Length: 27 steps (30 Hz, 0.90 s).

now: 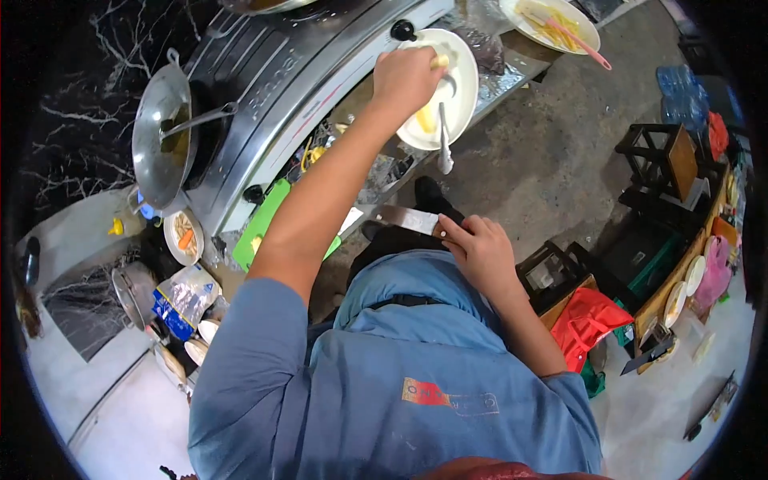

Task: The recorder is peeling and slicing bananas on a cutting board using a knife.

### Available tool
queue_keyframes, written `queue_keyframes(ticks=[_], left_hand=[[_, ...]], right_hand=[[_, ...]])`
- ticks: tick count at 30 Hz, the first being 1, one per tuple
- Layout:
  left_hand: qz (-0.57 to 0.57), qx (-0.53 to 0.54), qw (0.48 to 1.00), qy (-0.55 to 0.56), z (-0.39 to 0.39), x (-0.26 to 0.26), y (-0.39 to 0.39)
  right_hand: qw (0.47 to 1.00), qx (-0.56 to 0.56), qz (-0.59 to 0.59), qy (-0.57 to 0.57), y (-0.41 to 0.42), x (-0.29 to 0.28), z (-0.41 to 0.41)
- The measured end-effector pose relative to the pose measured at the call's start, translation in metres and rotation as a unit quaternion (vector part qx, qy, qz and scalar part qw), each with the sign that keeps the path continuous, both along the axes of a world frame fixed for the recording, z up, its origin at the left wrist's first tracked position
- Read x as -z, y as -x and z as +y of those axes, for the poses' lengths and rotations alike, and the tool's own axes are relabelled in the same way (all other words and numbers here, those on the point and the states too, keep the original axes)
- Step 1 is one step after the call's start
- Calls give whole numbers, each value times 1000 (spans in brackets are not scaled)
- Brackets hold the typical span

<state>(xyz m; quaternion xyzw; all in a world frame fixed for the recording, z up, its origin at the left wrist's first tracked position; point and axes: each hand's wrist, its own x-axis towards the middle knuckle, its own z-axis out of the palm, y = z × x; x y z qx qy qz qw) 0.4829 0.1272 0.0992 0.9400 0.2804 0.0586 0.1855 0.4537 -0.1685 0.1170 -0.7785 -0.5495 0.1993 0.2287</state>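
My left hand point(405, 81) reaches over a white oval dish point(465, 90) at the counter's edge, its fingers closed around a pale yellow piece of food point(440, 61). Inside the dish lie a yellow slice point(426, 119) and a metal spoon point(444, 135), whose handle juts past the near rim. My right hand point(483, 249), in front of my waist, grips a knife point(414, 220) by its wooden handle. The broad blade points left. A bright green cutting board point(264, 225) lies on the counter, partly hidden by my left forearm.
A gas stove point(264, 78) holds a wok point(159, 138) with a ladle in it. Beyond the dish, a plate of yellow strips point(585, 30) carries a pink spatula point(579, 42). Stools point(657, 159) and a red bag point(585, 327) stand at right. A bowl point(198, 252) sits left of the board.
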Motion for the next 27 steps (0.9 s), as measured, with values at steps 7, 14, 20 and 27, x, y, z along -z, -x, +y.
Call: queue_keyframes(ticks=[7,14,20,27], left_hand=[[-19,21,996,-87,4,16,-14],[-262,-156,944,125,-66,-31,152],[-165,-491,855,-23,-124,22,345],[-33,-555,827,-79,-170,69,432]], right_hand=[[999,-17,33,-12,-7,-9,-3],[991,-10,127,41,-6,-13,24],[967,-140,208,45,24,-2,76],[946,-239,204,83,74,-1,127]])
